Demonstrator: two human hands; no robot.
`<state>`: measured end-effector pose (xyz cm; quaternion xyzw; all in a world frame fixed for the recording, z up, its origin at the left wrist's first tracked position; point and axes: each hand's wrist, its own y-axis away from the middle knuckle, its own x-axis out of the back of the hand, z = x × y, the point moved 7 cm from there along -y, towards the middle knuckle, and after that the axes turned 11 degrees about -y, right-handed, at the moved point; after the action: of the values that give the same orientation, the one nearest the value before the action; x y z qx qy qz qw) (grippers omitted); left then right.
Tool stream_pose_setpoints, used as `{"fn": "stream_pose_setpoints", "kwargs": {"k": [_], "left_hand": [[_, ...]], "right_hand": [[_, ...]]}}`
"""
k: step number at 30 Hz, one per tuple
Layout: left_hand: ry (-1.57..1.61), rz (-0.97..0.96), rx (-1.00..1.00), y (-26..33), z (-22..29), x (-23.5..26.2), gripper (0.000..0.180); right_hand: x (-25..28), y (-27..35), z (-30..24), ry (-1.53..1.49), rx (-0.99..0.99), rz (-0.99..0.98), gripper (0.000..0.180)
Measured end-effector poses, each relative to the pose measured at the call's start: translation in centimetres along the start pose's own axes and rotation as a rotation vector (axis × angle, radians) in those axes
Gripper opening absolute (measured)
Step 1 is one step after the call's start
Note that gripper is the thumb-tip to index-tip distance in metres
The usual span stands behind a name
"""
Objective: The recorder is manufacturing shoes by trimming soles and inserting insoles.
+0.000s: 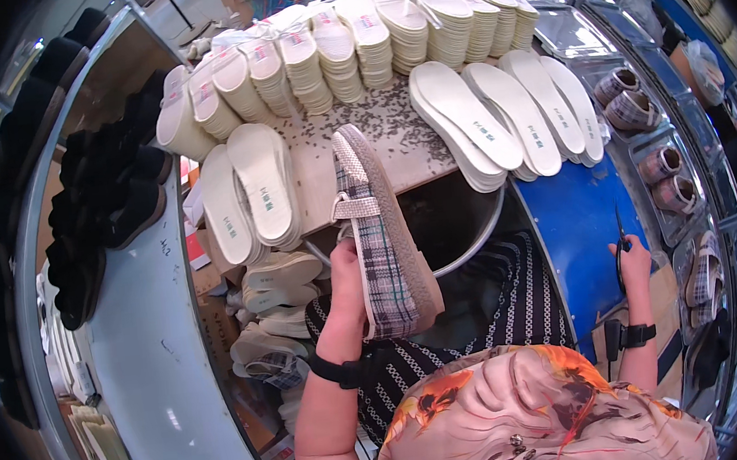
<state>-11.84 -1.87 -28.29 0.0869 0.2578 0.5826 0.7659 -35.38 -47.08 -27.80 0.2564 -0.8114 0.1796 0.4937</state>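
My left hand [347, 281] holds a grey plaid slip-on shoe [379, 229] by its heel end, toe pointing away from me over the speckled worktable [394, 130]. The shoe has a sparkly strap across its top and a tan sole rim. My right hand [630, 260] is out to the right, gripping small dark scissors [621, 245] with the blades pointing up, beside the blue panel [576, 219]. Both wrists wear black bands.
Stacks of white insoles [350, 41] line the table's far edge; loose insoles lie fanned at right [508, 114] and left [250, 193]. Plaid shoes [640, 106] ride clear trays on the right. Black shoes [99, 194] fill a rack at left. More soles [276, 279] lie below the table.
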Motion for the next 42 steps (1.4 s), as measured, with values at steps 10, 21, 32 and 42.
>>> {"fn": "stream_pose_setpoints", "kwargs": {"k": [10,21,32,42], "left_hand": [[-1.614,0.244,-0.421,0.0,2.0,-3.7,0.038],[-1.802,-0.254,-0.653,4.1,0.4,-5.3,0.028],[-1.324,-0.478,-0.546,-2.6,15.1,-1.4,0.042],[-1.934,0.489,-0.756,-18.8,30.1,6.2,0.038]], "right_hand": [[-1.0,1.0,4.4,0.238,-0.172,-0.094,0.046],[-3.5,2.3,4.9,-0.137,-0.508,-0.274,0.055],[-1.6,-5.7,-31.8,-0.144,0.604,-0.654,0.043],[-15.7,-2.0,-64.8,-0.114,1.235,-0.633,0.036]]}}
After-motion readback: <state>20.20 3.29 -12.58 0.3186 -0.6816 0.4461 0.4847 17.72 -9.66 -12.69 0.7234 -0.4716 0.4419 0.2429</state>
